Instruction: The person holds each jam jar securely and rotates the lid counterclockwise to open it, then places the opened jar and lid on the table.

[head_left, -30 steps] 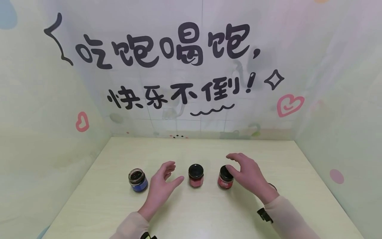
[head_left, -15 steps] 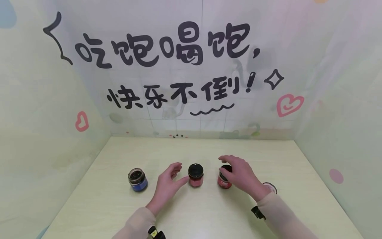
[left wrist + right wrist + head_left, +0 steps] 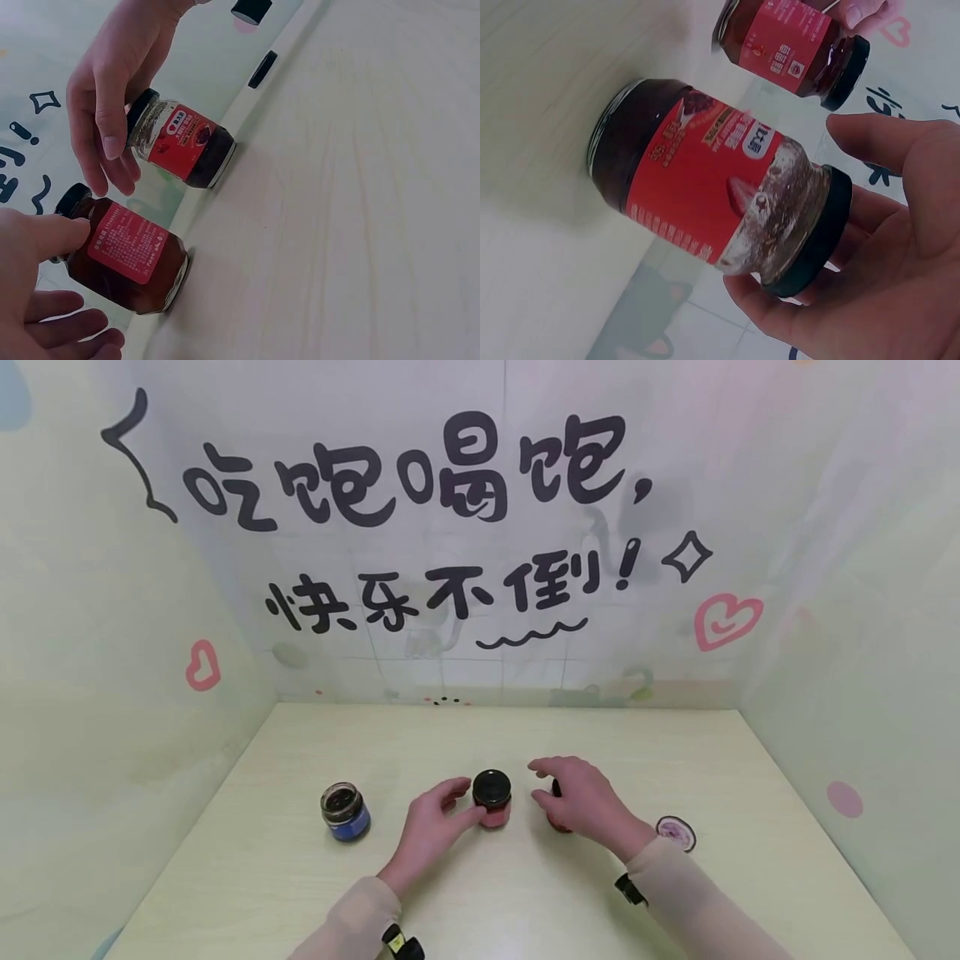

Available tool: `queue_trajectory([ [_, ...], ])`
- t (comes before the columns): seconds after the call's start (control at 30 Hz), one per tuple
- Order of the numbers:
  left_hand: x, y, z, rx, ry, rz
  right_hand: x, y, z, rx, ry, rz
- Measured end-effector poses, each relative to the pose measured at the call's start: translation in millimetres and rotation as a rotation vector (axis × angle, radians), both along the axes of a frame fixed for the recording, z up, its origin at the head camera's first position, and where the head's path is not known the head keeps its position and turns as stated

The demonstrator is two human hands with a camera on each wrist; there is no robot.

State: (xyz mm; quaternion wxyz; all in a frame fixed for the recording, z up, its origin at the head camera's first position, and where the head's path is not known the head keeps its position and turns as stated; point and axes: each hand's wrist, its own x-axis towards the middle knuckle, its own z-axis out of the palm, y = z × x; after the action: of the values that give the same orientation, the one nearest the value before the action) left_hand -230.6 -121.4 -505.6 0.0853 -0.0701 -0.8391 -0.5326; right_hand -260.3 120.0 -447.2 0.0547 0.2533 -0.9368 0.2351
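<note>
In the head view, a hexagonal jam jar [image 3: 495,814] with a black lid stands mid-table. My left hand [image 3: 433,828] is at its left side, thumb in front, fingers loosely bent and not closed round it. To the right, my right hand [image 3: 588,802] partly hides a second jam jar [image 3: 559,824]. That jar's red label [image 3: 694,176], smeared glass neck and black lid show in the right wrist view. The right hand's fingers are spread loosely behind the lid. In the left wrist view, the left thumb [image 3: 56,236] overlaps the hexagonal jar near its neck.
A lidless jar with a blue label [image 3: 348,822] and dark contents stands at the left. A loose lid [image 3: 677,833] lies upside down by my right forearm. Printed curtains enclose the pale table [image 3: 495,727] at the back and sides.
My left hand has moved right up to the hexagonal jar. The right hand has shifted left across the second jar, and the loose lid behind it has come into sight. The jars stay put.
</note>
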Motion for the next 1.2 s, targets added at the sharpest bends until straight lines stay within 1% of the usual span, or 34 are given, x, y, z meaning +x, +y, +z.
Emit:
queue_trajectory([
  [0.13, 2.5, 0.3, -1.2, -0.004, -0.018, -0.033, -0.1, -5.2, -1.0, 0.017, -0.007, 0.041],
  [0.2, 2.4, 0.1, -3.5, 0.004, -0.025, -0.055, -0.1, -7.2, -1.4, 0.025, 0.006, 0.054],
  [0.23, 1.9, 0.2, -5.1, 0.019, -0.031, -0.061, -0.2, -8.1, -1.8, 0.034, 0.018, 0.062],
  [0.37, 0.2, 0.1, -9.4, 0.015, -0.027, -0.092, -0.5, -11.8, -4.1, 0.073, 0.079, 0.067],
  [0.5, -0.4, 1.5, -9.6, 0.016, -0.012, -0.126, 0.2, -16.2, -6.7, 0.11, 0.117, 0.056],
  [0.6, -1.0, 2.4, -9.8, 0.021, -0.016, -0.131, 1.1, -19.3, -7.4, 0.125, 0.135, 0.048],
  [0.8, -2.4, 2.7, -11.2, -0.015, -0.016, -0.119, 2.6, -23.5, -6.3, 0.132, 0.155, 0.052],
  [0.97, -4.7, 3.0, -13.8, -0.036, -0.001, -0.121, 3.2, -27.0, -5.7, 0.129, 0.152, 0.062],
  [1.2, -7.0, 3.0, -16.5, -0.052, -0.005, -0.135, 3.2, -31.2, -4.9, 0.122, 0.149, 0.058],
])
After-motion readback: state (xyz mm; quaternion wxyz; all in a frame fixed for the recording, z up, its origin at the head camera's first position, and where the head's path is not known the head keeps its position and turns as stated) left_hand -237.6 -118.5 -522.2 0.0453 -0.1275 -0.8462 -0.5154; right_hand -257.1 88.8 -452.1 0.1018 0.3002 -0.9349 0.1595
